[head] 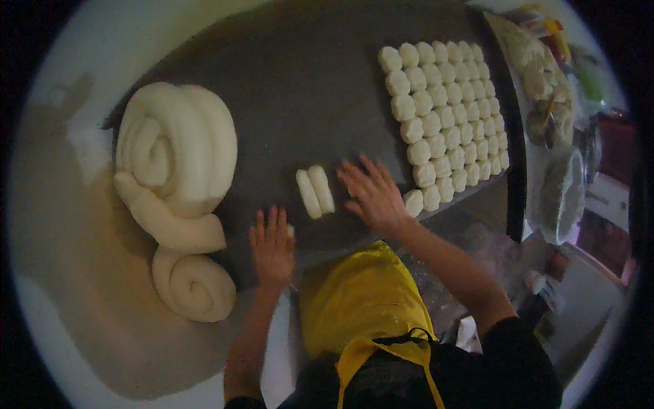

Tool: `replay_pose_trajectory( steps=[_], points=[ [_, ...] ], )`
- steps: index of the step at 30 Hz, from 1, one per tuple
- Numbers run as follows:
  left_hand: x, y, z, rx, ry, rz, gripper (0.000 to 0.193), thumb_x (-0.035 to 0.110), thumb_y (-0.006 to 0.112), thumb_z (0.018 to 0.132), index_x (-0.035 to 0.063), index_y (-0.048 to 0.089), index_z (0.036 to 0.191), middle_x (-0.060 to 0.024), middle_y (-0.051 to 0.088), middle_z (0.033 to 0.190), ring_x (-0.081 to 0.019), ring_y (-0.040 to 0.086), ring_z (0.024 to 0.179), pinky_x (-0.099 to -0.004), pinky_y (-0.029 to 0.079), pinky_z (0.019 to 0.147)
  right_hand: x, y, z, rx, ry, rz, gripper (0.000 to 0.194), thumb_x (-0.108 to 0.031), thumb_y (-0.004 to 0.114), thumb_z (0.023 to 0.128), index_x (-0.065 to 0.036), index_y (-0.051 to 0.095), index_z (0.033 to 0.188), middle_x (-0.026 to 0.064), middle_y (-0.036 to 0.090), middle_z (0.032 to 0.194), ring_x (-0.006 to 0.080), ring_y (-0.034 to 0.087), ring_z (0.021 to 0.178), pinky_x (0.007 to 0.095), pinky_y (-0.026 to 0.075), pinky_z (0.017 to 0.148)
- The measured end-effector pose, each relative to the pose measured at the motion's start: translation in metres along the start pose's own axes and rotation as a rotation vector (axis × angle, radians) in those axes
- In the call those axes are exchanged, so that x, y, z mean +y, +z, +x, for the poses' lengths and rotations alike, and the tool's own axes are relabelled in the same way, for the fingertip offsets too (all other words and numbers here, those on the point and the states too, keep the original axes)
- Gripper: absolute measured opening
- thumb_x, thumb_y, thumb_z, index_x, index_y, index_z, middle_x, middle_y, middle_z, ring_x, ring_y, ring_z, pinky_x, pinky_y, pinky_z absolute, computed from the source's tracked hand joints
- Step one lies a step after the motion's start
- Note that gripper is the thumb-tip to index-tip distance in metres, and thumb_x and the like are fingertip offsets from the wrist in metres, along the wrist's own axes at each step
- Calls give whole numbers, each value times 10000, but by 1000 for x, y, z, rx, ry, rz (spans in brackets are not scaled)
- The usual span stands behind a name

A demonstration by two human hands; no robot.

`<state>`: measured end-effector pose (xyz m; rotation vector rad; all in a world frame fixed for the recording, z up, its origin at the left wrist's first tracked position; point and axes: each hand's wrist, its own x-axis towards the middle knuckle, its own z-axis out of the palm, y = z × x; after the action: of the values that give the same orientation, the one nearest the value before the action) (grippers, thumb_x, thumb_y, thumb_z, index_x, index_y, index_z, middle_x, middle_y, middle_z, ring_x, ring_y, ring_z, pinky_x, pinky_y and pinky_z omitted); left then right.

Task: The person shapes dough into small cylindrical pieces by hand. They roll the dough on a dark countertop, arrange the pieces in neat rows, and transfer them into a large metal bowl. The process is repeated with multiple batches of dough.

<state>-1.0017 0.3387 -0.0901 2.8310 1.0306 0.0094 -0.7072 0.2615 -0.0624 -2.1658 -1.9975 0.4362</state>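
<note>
My left hand (272, 250) lies palm down near the front edge of the dark work surface, fingers extended. A small pale bit (290, 231), likely dough, shows at its right side; what is under the palm is hidden. My right hand (375, 199) is spread and slightly blurred, with nothing visible in its grasp. Between the hands, two short dough rolls (314, 191) rest side by side, touching. Right of my right hand stand rows of round dough pieces (449, 117) packed close together; the nearest corner piece (413, 203) sits beside my wrist.
A large coiled dough rope (204, 148) is heaped at the left, its strand leading to a smaller coil (194, 286). Beyond the table's right edge are a tray-like surface with pale lumps (541, 71) and a plastic bag (559, 199). My yellow apron (363, 301) is against the front edge.
</note>
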Motion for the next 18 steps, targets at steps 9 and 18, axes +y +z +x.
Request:
replay_pose_trajectory(
  steps=[9, 18],
  points=[
    [-7, 23, 24, 58, -161, -86, 739, 314, 709, 1026, 35, 435, 1653, -162, 378, 1743, -367, 354, 1608, -580, 245, 1321, 4, 25, 6, 53, 57, 14, 653, -220, 638, 1027, -143, 451, 1648, 110, 438, 1719, 359, 361, 1609, 619, 251, 1319],
    [53, 39, 53, 321, -675, -785, 501, 232, 615, 1120, 30, 569, 1576, -218, 514, 1384, -362, 595, 1214, -463, 475, 1075, -27, 34, 8, 258, 435, 513, 424, -181, 762, 969, -17, 707, 1356, 213, 736, 1170, 426, 685, 1059, 504, 584, 941]
  ],
)
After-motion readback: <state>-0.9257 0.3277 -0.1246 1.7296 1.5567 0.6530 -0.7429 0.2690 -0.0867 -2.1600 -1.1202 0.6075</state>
